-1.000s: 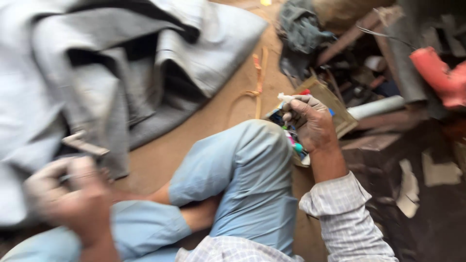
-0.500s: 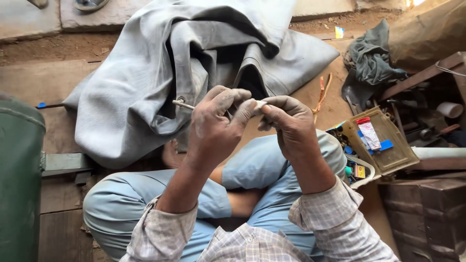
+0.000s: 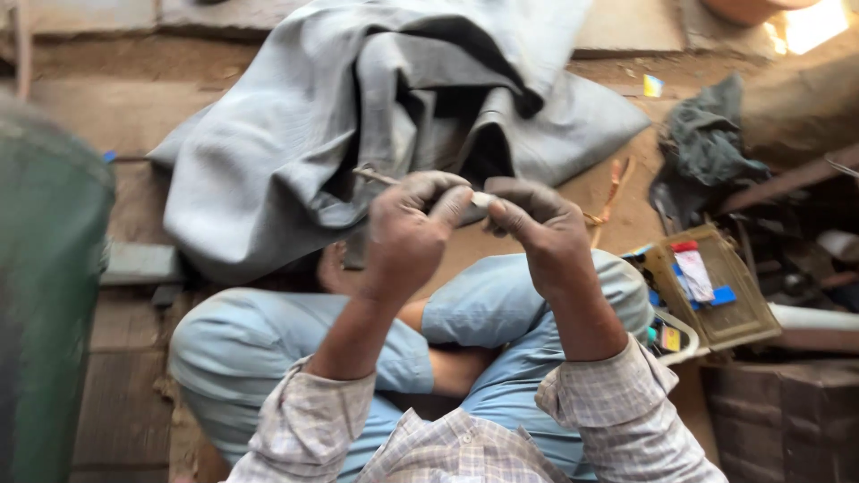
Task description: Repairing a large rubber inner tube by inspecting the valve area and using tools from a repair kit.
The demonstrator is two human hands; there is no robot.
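Sitting cross-legged on the ground in light blue trousers point(image 3: 268, 349), the person holds both hands up in front of the chest, close together over the knees. The left hand point(image 3: 407, 233) is closed around a thin metal tool point(image 3: 376, 175), whose slim shaft sticks out to the left past the knuckles and points toward the grey sheet; the thumb and forefinger of that hand reach right and pinch one end of a small pale piece point(image 3: 481, 199). The right hand point(image 3: 537, 228) pinches the other end of that same piece between thumb and forefinger, its other fingers curled in. So the pale piece lies just between the two sets of fingertips, bridging them, with both grips narrow and tight on it; what the piece is made of I cannot tell, as it is small and partly covered by the fingers.

Behind the hands a large, crumpled grey rubbery sheet point(image 3: 268, 152) is heaped on the ground, its folds dark inside. To the right of the right knee sits an open, olive-coloured box point(image 3: 743, 313) with small red, white and blue items in it, well apart from the hands. A dark green rag point(image 3: 707, 143) lies farther back on the right, and an orange cord point(image 3: 613, 183) lies on the ground near the sheet's edge. At the left edge stands a blurred green drum point(image 3: 45, 295)
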